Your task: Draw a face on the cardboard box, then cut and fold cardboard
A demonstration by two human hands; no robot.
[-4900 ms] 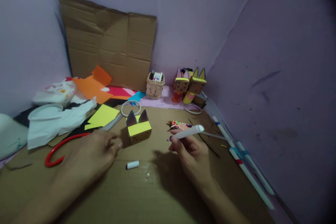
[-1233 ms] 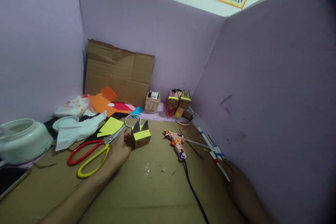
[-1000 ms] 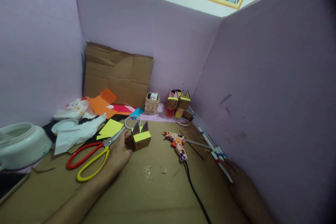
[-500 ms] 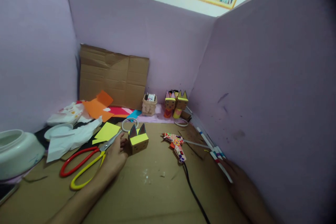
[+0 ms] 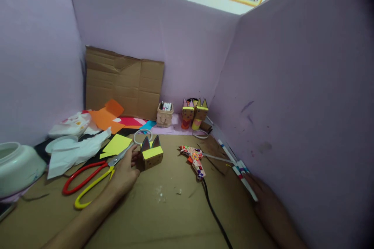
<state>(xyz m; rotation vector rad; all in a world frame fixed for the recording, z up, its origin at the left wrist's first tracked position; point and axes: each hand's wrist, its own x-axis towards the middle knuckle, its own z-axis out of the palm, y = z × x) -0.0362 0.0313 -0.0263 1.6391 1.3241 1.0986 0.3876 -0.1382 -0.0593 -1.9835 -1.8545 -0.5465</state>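
My left hand [image 5: 127, 169] rests on the cardboard, fingers loosely curled and apart with nothing in them, beside a small box with a yellow top and two pointed ears [image 5: 152, 155]. Red-and-yellow-handled scissors [image 5: 109, 166] lie at its left, their blades by the wrist and fingers. At the right wall, my right hand [image 5: 258, 190] is at several white markers [image 5: 241, 173]; its fingertips are partly hidden, and a grip cannot be made out. Between the hands lies a flower-patterned glue gun [image 5: 194, 158] with a black cord.
Two eared cardboard figures [image 5: 187, 113] stand at the back, near a marker basket [image 5: 165, 114]. Yellow paper [image 5: 117, 144], orange paper [image 5: 108, 116], crumpled tissue [image 5: 77, 151] and a white pot [image 5: 22, 169] are on the left. Purple walls surround the cardboard surface [image 5: 175, 221].
The whole view has shifted slightly, with things a little further left and up. Both hands stay at nearly the same places beside the eared box and the markers.
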